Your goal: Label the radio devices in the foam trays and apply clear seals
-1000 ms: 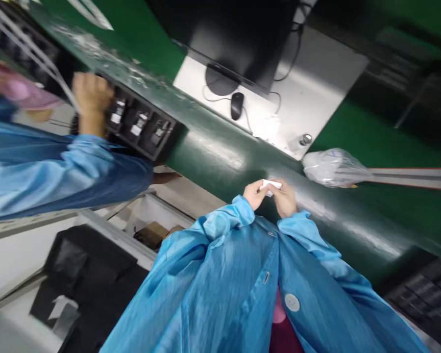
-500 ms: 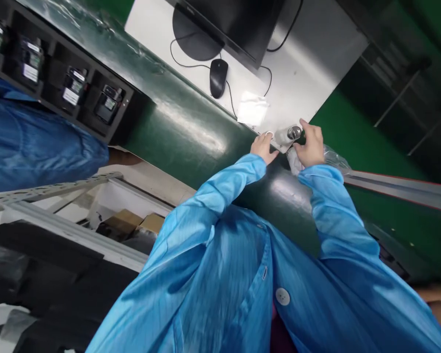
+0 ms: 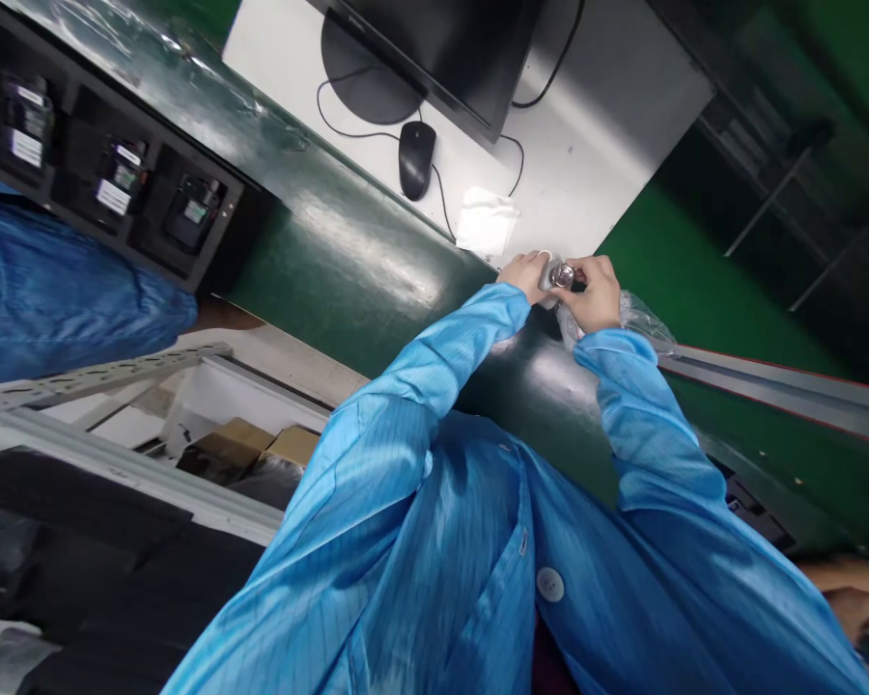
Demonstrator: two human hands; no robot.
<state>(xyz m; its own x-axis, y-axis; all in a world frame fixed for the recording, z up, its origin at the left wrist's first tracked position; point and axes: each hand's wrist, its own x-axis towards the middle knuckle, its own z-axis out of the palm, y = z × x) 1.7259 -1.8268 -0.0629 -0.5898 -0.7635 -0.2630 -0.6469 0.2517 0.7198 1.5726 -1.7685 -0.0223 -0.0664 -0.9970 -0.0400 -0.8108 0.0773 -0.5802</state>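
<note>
A small pale bottle with a shiny metal top [image 3: 563, 276] stands at the front edge of the white board. My left hand [image 3: 527, 275] is closed round the bottle's left side. From the right, my right hand [image 3: 595, 291] pinches at the metal top with thumb and fingers. Most of the bottle's body is hidden between the two hands. Just left of them lies a white wipe [image 3: 487, 221]. Some crumpled clear plastic [image 3: 644, 319] sits beside my right wrist.
A black mouse [image 3: 416, 159] and a monitor [image 3: 463, 48] stand on the white board [image 3: 586, 174]. At left, a black divided tray [image 3: 221, 227] holds several small devices, near a co-worker's blue sleeve [image 3: 65, 280]. Below it is a metal-framed shelf [image 3: 137, 463] with boxes.
My left hand has moved in and closed round the bottle. My right hand has shifted left, from beside the metal top onto it. The whole view has shifted slightly.
</note>
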